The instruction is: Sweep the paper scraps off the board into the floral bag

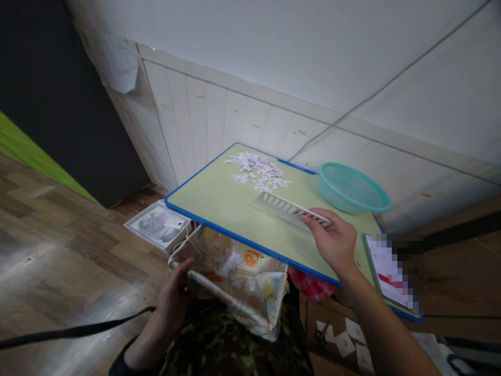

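Fingers of the right hand (335,241) pinch a white plastic comb-like strip (291,210), flat on the blue-edged pale green table (219,201) near scattered white paper bits (260,171). Left hand (174,296) grips a printed fabric bag (238,282) below the table edge.

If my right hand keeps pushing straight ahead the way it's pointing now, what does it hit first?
Probably the pile of paper scraps. The right hand holds a white comb-like tool aimed up-left across the table, and the scraps lie just beyond its tip, though depth is unclear.
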`<state>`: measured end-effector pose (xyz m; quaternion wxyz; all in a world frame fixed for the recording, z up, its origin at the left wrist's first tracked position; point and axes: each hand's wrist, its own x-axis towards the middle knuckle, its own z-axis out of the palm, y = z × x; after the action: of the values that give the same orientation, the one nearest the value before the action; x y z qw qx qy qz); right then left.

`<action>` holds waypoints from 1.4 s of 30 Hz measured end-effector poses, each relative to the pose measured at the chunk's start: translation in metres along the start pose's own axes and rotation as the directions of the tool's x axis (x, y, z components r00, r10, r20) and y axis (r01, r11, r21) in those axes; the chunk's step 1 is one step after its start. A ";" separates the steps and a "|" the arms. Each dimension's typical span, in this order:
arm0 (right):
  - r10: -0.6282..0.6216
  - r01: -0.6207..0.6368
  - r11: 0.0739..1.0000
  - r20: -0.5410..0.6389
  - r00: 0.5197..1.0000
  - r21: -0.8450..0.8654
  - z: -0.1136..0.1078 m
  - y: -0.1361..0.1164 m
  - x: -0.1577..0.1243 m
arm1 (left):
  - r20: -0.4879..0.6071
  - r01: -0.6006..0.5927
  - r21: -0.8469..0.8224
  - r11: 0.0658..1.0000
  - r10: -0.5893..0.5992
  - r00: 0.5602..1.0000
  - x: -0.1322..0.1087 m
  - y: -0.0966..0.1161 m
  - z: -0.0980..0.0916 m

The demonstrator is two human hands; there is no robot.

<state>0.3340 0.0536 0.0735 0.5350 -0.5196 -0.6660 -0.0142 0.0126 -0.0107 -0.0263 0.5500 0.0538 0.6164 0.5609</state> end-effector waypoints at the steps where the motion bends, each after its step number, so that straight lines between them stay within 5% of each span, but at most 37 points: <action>1: 0.019 -0.019 1.000 -0.004 1.000 -0.014 0.004 0.013 0.010 | -0.001 0.006 -0.002 1.000 -0.006 1.000 -0.001 0.001 0.000; 8: 0.127 -0.126 0.991 0.034 0.991 -0.040 0.023 0.061 0.047 | -0.008 0.024 0.004 1.000 -0.024 1.000 -0.005 0.005 0.001; 15: 0.166 -0.165 0.984 -0.018 0.986 0.074 0.023 0.050 0.037 | -0.002 0.071 -0.014 0.997 -0.071 0.997 -0.001 0.005 0.002; 25: 0.171 -0.179 0.969 0.061 0.983 0.171 0.027 0.047 0.036 | -0.020 0.044 -0.023 0.999 -0.045 0.999 -0.006 0.007 0.004; 35: 0.144 -0.155 0.983 0.113 0.983 0.095 0.026 0.035 0.036 | -0.017 0.038 -0.014 0.999 -0.038 0.999 -0.004 0.005 0.002; 42: 0.150 -0.150 0.989 0.040 0.988 0.005 0.024 0.037 0.038 | -0.008 0.052 0.000 0.999 -0.052 0.999 -0.006 0.006 0.002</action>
<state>0.3472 0.1098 0.0708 0.5234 -0.5662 -0.6356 0.0390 0.0133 -0.0112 -0.0170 0.5619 0.0355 0.6197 0.5467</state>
